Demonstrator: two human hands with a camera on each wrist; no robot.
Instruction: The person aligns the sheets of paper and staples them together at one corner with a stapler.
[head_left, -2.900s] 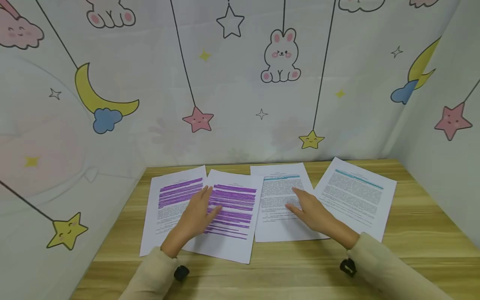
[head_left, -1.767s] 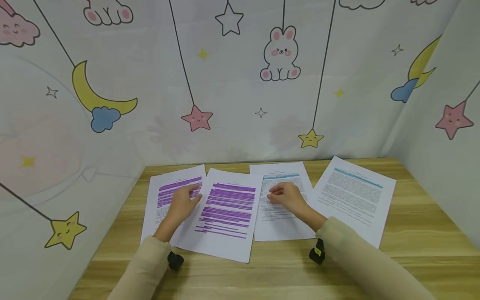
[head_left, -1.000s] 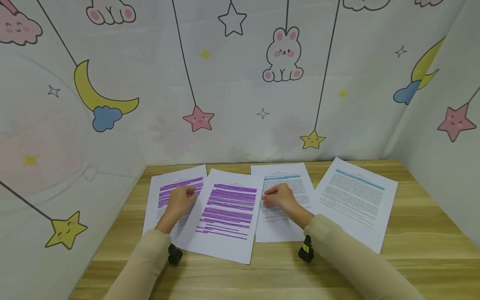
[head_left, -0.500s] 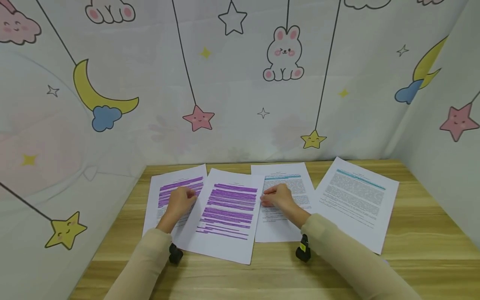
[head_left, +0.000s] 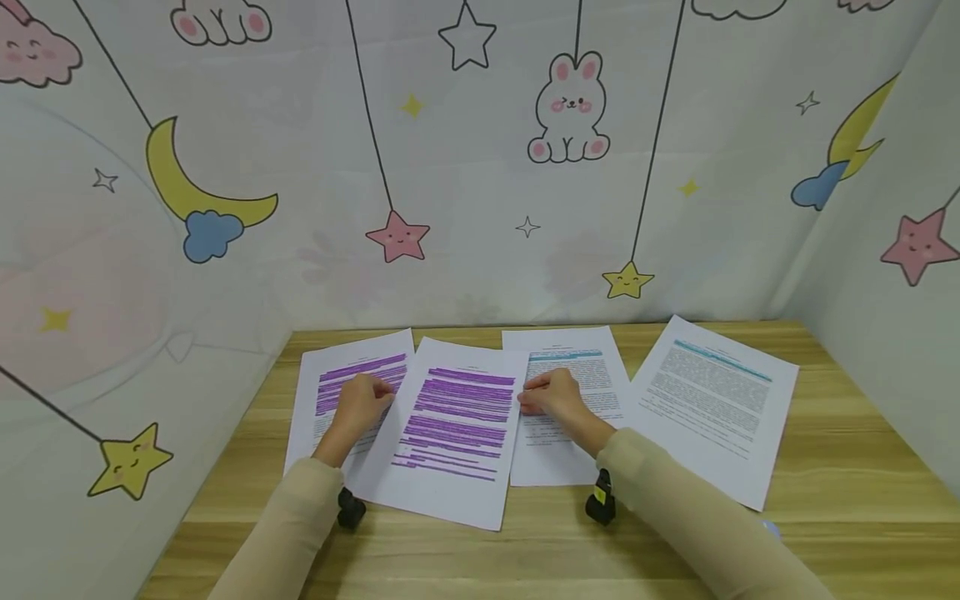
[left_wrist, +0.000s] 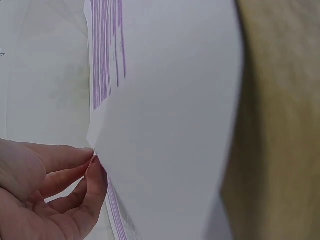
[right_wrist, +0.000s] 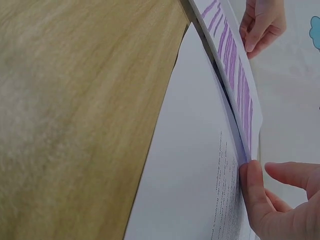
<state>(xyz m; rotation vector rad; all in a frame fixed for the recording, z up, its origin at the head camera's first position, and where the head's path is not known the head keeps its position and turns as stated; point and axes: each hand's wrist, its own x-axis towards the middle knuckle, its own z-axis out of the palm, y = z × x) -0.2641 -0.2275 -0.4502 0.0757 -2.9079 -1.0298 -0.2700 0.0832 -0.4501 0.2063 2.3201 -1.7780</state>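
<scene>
The left hand (head_left: 360, 403) and the right hand (head_left: 557, 398), spread open some seconds earlier, are now at opposite edges of the front purple-highlighted sheet (head_left: 456, 429), over the bench (head_left: 555, 542). The left grip is pinched on its edge; the right fingers touch theirs, thumb apart, so the hold seems one-sided for now.

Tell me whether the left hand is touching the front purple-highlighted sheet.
Touching. The left wrist view shows it plainly: the left hand pinches the front purple-highlighted sheet by its edge, with no gap between skin and paper.
</scene>
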